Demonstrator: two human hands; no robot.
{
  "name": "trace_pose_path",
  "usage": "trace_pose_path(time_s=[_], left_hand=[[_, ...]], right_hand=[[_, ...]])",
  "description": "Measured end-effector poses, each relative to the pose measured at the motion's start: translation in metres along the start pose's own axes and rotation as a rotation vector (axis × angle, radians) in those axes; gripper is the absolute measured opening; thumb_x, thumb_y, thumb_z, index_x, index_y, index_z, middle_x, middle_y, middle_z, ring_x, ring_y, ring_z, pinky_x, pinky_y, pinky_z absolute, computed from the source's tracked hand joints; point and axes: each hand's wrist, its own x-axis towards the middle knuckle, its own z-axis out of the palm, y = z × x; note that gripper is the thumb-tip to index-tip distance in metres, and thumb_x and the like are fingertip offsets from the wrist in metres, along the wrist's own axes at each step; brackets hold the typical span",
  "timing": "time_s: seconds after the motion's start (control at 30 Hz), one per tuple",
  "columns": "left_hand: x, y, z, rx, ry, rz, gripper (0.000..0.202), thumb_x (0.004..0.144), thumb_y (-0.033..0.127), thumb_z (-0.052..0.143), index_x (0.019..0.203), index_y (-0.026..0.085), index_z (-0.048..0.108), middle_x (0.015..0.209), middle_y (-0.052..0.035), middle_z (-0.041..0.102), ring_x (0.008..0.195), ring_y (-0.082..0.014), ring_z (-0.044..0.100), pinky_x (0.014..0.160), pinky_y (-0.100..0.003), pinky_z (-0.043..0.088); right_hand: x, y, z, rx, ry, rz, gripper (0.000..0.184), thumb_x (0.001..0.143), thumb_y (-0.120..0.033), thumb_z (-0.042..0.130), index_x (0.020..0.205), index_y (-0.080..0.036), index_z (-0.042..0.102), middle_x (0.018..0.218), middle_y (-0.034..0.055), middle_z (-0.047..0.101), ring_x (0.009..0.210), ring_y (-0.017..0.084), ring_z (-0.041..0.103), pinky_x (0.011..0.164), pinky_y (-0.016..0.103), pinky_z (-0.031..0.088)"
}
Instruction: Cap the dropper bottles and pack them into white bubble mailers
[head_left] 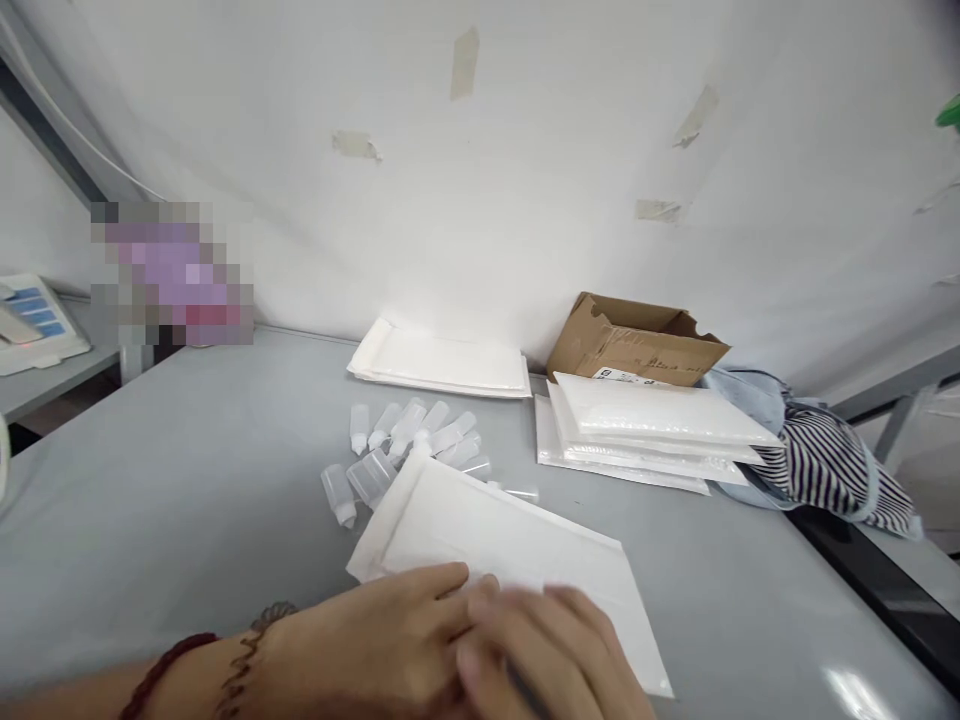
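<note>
My left hand (382, 640) and my right hand (559, 655) meet over the near edge of a white padded envelope (510, 520) lying flat on the grey table. The left fingers are bent and bunched against the right hand, which hides part of them. Blurred by motion, the right hand is closed, with a dark narrow patch between its fingers that I cannot make out. Just beyond the envelope lie several small clear plastic squeeze bottles (339, 492), some partly behind its far corner.
More white padded envelopes lie by the wall (450, 362) and in a stack at the right (660, 415). Behind that stack stands an open cardboard box (637, 345). Striped cloth (840, 460) sits at the right edge. A white device (37, 325) is at far left.
</note>
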Motion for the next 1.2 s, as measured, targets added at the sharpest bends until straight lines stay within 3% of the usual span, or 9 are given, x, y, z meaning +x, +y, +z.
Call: trace_pose_path(time_s=[0.13, 0.23, 0.33, 0.4, 0.5, 0.6, 0.87, 0.97, 1.2], left_hand=[[0.004, -0.003, -0.001, -0.031, -0.010, 0.109, 0.014, 0.082, 0.010, 0.058, 0.073, 0.018, 0.064, 0.073, -0.0049, 0.069, 0.065, -0.0171, 0.060, 0.061, -0.030, 0.055], [0.000, -0.014, -0.010, -0.065, 0.115, -0.017, 0.015, 0.085, 0.008, 0.054, 0.081, 0.018, 0.064, 0.076, -0.0048, 0.069, 0.074, -0.0175, 0.063, 0.072, -0.030, 0.056], [-0.011, -0.031, -0.018, 0.029, 0.310, -0.298, 0.017, 0.086, 0.007, 0.053, 0.097, 0.016, 0.062, 0.089, -0.0078, 0.070, 0.090, -0.0212, 0.063, 0.086, -0.036, 0.052], [-0.020, -0.045, -0.023, 0.076, 0.329, -0.580, 0.014, 0.087, 0.020, 0.055, 0.100, 0.018, 0.062, 0.095, -0.0093, 0.068, 0.089, -0.0240, 0.062, 0.080, -0.038, 0.053], [-0.028, -0.059, -0.030, -0.118, 0.194, -0.987, 0.023, 0.083, 0.039, 0.059, 0.097, 0.022, 0.065, 0.081, -0.0047, 0.070, 0.069, -0.0224, 0.064, 0.060, -0.032, 0.053], [-0.026, -0.063, -0.036, -0.514, 0.025, -1.186, 0.021, 0.078, 0.039, 0.062, 0.091, 0.024, 0.069, 0.066, 0.0001, 0.068, 0.061, -0.0209, 0.064, 0.055, -0.028, 0.050], [-0.007, -0.046, -0.039, -1.265, -0.080, -1.114, 0.021, 0.087, 0.034, 0.055, 0.096, 0.021, 0.068, 0.082, -0.0012, 0.070, 0.080, -0.0201, 0.065, 0.068, -0.026, 0.049], [-0.003, -0.039, -0.034, -1.421, -0.092, -1.034, 0.018, 0.086, 0.030, 0.056, 0.094, 0.018, 0.066, 0.083, -0.0009, 0.068, 0.082, -0.0184, 0.063, 0.072, -0.025, 0.047], [0.001, -0.016, -0.021, -1.204, -0.208, -1.134, 0.020, 0.073, 0.020, 0.056, 0.058, 0.016, 0.043, 0.056, 0.0062, 0.037, 0.053, -0.0075, 0.036, 0.047, -0.018, 0.026]], right_hand=[[0.002, 0.009, 0.024, 0.026, -0.297, 0.148, 0.080, 0.082, -0.055, 0.058, 0.132, 0.006, 0.043, 0.132, 0.0354, 0.047, 0.131, 0.045, 0.037, 0.087, 0.057, 0.048], [-0.002, 0.019, 0.030, 0.104, -0.521, 0.262, 0.106, 0.074, -0.071, 0.057, 0.143, 0.004, 0.025, 0.142, 0.0360, 0.035, 0.137, 0.047, 0.024, 0.093, 0.067, 0.041], [-0.005, 0.022, 0.029, 0.197, -0.631, 0.308, 0.116, 0.070, -0.079, 0.054, 0.146, 0.000, 0.015, 0.145, 0.0357, 0.030, 0.138, 0.048, 0.021, 0.094, 0.071, 0.037], [-0.004, 0.022, 0.027, 0.238, -0.665, 0.329, 0.114, 0.071, -0.077, 0.054, 0.146, -0.002, 0.013, 0.145, 0.0348, 0.030, 0.138, 0.048, 0.021, 0.095, 0.073, 0.034], [-0.001, 0.021, 0.027, 0.255, -0.661, 0.377, 0.105, 0.073, -0.067, 0.063, 0.145, -0.006, 0.016, 0.142, 0.0314, 0.037, 0.135, 0.046, 0.029, 0.097, 0.074, 0.031], [0.002, 0.022, 0.027, 0.259, -0.638, 0.414, 0.101, 0.072, -0.057, 0.070, 0.144, -0.009, 0.018, 0.139, 0.0273, 0.041, 0.131, 0.042, 0.035, 0.099, 0.071, 0.031], [0.004, 0.016, 0.021, 0.161, -0.507, 0.309, 0.105, 0.073, -0.065, 0.064, 0.144, -0.002, 0.018, 0.141, 0.0338, 0.033, 0.134, 0.047, 0.026, 0.091, 0.069, 0.038], [0.006, 0.010, 0.020, 0.171, -0.448, 0.291, 0.091, 0.077, -0.052, 0.063, 0.142, -0.003, 0.022, 0.137, 0.0311, 0.037, 0.130, 0.044, 0.030, 0.094, 0.067, 0.035], [0.006, 0.009, 0.022, 0.283, -0.283, 0.226, 0.074, 0.073, -0.022, 0.051, 0.138, 0.001, 0.024, 0.118, 0.0222, 0.049, 0.111, 0.035, 0.043, 0.092, 0.059, 0.034]])
